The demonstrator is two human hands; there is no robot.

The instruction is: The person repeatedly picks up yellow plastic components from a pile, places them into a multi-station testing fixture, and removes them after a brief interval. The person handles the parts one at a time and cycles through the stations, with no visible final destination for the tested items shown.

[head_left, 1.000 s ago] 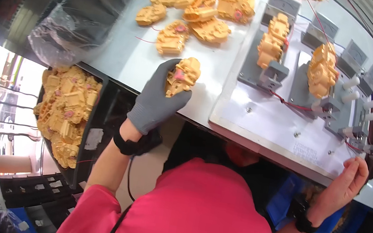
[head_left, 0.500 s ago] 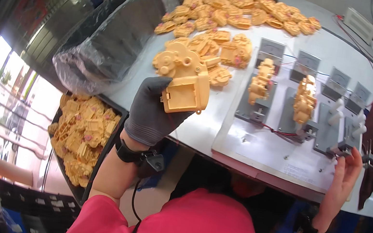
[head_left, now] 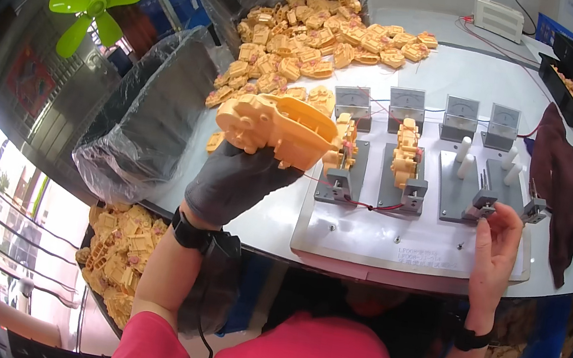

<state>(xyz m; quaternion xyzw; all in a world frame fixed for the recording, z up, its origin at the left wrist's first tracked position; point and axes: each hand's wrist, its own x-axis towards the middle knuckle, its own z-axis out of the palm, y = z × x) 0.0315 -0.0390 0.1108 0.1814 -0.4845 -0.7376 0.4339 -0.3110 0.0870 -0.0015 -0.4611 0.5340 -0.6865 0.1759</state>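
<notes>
My left hand, in a dark grey glove, is closed around a yellow plastic gear housing, held tilted above the table's left part. My bare right hand has thumb and fingertips closed on a small metal block at the front of the third test fixture. White pegs stand up from that fixture. Two fixtures to its left carry yellow gear assemblies, one fully visible and one partly behind the held housing. A fourth fixture with white pegs is at the right.
Behind the fixtures stands a row of dial meters. Yellow housings are heaped at the back left, beside a plastic-lined bin. A dark cloth lies at the right. A crate of yellow parts is below left.
The view has shifted. The housing in my left hand has turned from its rectangular opening to a long side edge. My right fingers have closed in on the metal block.
</notes>
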